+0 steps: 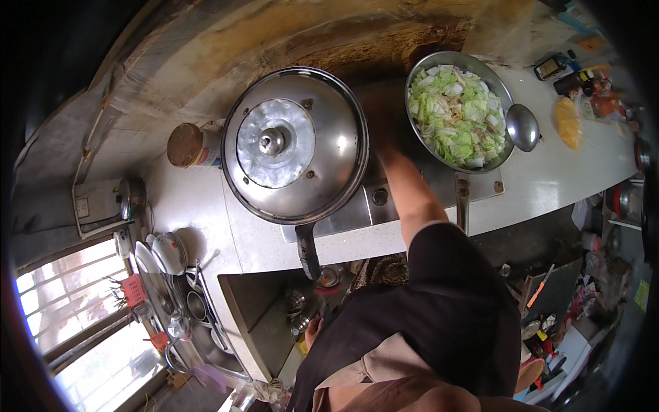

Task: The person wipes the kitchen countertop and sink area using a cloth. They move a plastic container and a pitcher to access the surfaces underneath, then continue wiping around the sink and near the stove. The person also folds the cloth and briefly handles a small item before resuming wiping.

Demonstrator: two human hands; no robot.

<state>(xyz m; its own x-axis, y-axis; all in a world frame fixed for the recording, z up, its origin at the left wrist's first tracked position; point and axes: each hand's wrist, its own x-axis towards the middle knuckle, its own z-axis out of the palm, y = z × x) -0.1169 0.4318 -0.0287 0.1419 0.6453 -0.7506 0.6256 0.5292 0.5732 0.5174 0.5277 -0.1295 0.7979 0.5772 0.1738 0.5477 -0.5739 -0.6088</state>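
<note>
A large domed metal lid with a knob covers a black-handled wok on the left side of the gas stove. To its right, a steel pan is filled with chopped cabbage. My right hand reaches between the two pans, beside the lid's right edge. Shadow and blur hide its fingers, so I cannot tell whether it holds anything. A metal ladle rests at the pan's right rim. My left hand hangs low by my body, mostly hidden by my clothing.
Behind the wok's left side stands a jar with a brown lid. Bowls stand by a sink at left, near a bright barred window. Bottles and a yellow bag sit on the right counter. The wok handle juts past the counter edge.
</note>
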